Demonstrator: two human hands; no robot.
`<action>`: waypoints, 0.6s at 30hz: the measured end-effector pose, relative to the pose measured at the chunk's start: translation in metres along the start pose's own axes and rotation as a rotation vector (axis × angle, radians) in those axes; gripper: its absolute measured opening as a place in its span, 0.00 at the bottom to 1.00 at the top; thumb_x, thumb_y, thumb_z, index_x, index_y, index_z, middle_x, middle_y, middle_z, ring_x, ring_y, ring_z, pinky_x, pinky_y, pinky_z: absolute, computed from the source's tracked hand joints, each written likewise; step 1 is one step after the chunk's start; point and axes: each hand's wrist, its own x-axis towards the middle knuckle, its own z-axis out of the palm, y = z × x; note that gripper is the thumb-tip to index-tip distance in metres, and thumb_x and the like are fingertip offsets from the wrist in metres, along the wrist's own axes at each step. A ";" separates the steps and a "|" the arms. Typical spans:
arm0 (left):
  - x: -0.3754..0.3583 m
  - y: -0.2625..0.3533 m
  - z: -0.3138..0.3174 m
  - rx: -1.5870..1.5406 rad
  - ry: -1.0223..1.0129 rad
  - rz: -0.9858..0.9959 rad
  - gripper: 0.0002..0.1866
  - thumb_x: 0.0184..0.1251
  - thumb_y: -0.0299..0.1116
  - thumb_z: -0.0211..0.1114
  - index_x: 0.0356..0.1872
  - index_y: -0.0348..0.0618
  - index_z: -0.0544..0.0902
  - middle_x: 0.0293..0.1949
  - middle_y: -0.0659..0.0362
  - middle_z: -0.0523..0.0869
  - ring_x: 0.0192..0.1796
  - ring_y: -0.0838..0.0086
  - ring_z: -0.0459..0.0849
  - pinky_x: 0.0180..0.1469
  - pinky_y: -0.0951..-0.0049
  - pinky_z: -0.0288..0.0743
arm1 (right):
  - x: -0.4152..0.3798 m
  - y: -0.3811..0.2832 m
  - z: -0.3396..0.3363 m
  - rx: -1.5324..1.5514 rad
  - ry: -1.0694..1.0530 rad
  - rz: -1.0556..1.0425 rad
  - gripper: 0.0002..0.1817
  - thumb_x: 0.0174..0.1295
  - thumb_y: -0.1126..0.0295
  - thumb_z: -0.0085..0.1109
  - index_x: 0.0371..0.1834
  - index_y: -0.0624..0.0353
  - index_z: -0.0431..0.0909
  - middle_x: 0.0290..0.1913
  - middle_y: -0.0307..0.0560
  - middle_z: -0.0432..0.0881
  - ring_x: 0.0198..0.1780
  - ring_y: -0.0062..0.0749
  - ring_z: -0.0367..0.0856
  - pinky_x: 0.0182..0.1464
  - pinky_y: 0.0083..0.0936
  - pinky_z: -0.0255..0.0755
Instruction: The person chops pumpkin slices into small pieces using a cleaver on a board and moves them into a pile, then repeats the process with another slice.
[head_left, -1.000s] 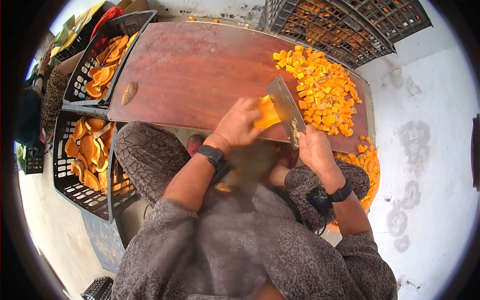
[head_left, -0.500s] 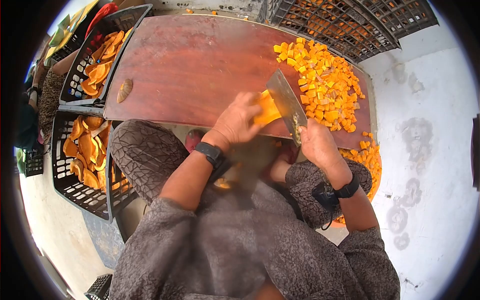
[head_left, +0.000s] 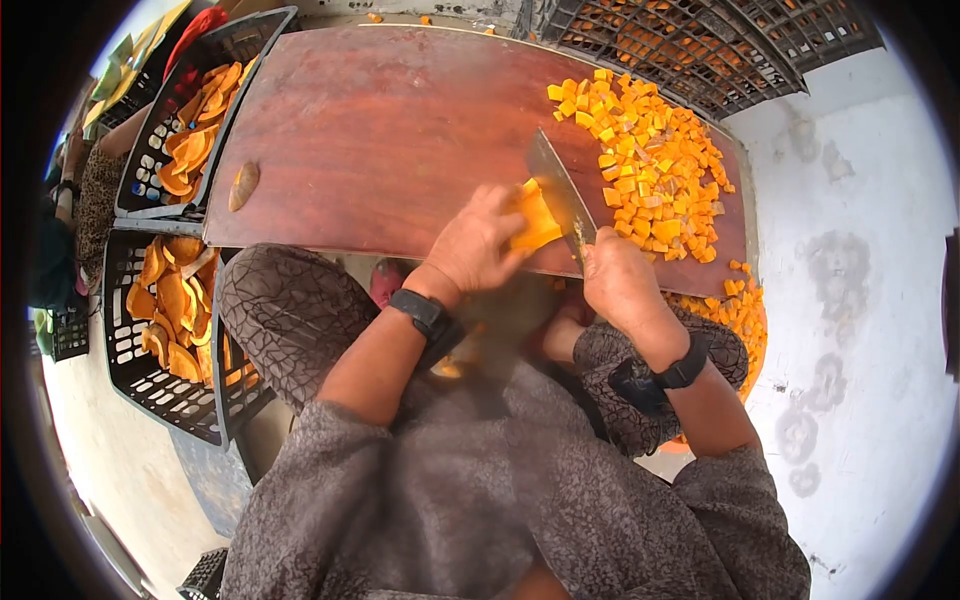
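Observation:
My left hand is closed on a piece of orange pumpkin, pressing it to the red-brown board near its front edge. In my right hand is the handle of a cleaver; the fingers wrap it and hide most of it. The wide blade stands at the right end of the pumpkin piece, tilted, with bits stuck low on its face. Right of the blade lies a heap of pumpkin cubes on the board.
The board spans the middle, with a small brown-striped scrap at its left. Black crates of pumpkin slices stand at the left. More crates lean at the back. Cubes fill an orange container at right. Another person's arm shows far left.
The cleaver and my right hand have shifted a little left, and the blade has come closer to the pumpkin piece. My left hand keeps its hold in nearly the same place.

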 end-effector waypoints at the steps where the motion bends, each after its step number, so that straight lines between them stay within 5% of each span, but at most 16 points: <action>1: 0.000 0.000 0.000 0.011 0.003 -0.001 0.17 0.51 0.34 0.70 0.45 0.45 0.84 0.60 0.45 0.74 0.59 0.47 0.73 0.62 0.56 0.70 | 0.001 0.000 0.000 0.000 0.004 -0.002 0.10 0.66 0.70 0.54 0.36 0.68 0.72 0.30 0.69 0.79 0.37 0.68 0.79 0.39 0.52 0.72; 7: -0.001 0.000 0.001 0.035 0.030 -0.003 0.19 0.52 0.33 0.69 0.48 0.47 0.84 0.61 0.47 0.75 0.59 0.47 0.73 0.62 0.56 0.70 | -0.008 0.002 -0.016 0.002 -0.020 -0.063 0.11 0.66 0.68 0.54 0.35 0.67 0.72 0.30 0.68 0.80 0.37 0.67 0.79 0.41 0.52 0.73; 9: -0.001 0.000 0.002 0.034 0.024 -0.006 0.19 0.52 0.33 0.70 0.48 0.47 0.84 0.60 0.46 0.75 0.59 0.47 0.73 0.62 0.56 0.70 | -0.012 0.002 -0.016 -0.075 -0.013 -0.013 0.04 0.60 0.73 0.54 0.33 0.62 0.74 0.27 0.57 0.81 0.32 0.56 0.81 0.37 0.48 0.74; 18: 0.000 0.005 0.001 0.009 0.035 0.033 0.18 0.51 0.32 0.70 0.46 0.46 0.85 0.59 0.44 0.74 0.58 0.46 0.73 0.61 0.56 0.71 | 0.008 0.005 0.005 0.006 0.058 0.016 0.06 0.60 0.70 0.55 0.33 0.62 0.74 0.29 0.59 0.82 0.35 0.58 0.81 0.38 0.49 0.74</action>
